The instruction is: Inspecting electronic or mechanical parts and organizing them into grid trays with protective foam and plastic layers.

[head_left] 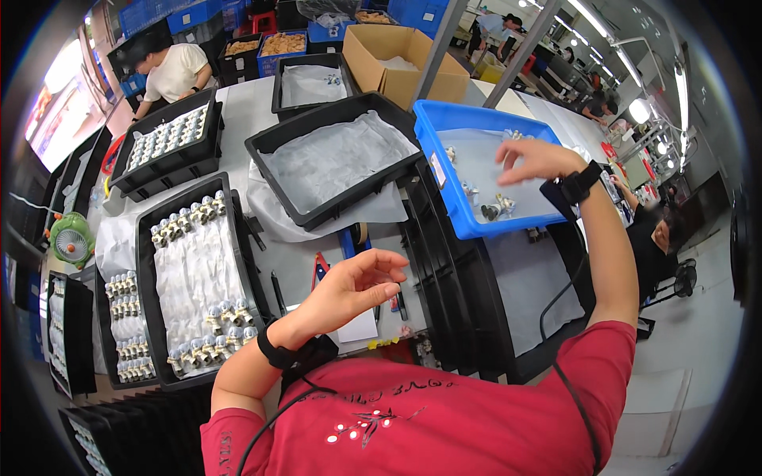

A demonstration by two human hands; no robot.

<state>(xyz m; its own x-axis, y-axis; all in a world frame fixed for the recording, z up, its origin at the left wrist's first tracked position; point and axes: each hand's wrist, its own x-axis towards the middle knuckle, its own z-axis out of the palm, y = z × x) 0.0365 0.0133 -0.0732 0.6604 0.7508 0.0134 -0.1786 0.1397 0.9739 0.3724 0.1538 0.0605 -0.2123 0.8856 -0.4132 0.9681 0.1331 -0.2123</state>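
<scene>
My right hand (537, 161) hangs over the blue bin (446, 208), its fingers apart and curved downward, with nothing visible in them. Below it, several small white, gold and dark figurine-like pieces (498, 209) lie on the bin's pale liner. My left hand (361, 284) hovers over the work table in front of me, palm turned inward. Its fingers are loosely bent, away from the thumb, and nothing shows between them. To its left is a black tray (145, 262) with rows of similar pieces at its far and near ends on white sheeting.
A lined black tray (313, 218) lies beyond my left hand. Stacked black trays (444, 278) stand under the blue bin. A cardboard box (397, 83) sits behind. Cables run from both wristbands. A person (176, 71) works at the far left; a green fan (71, 239) stands nearer.
</scene>
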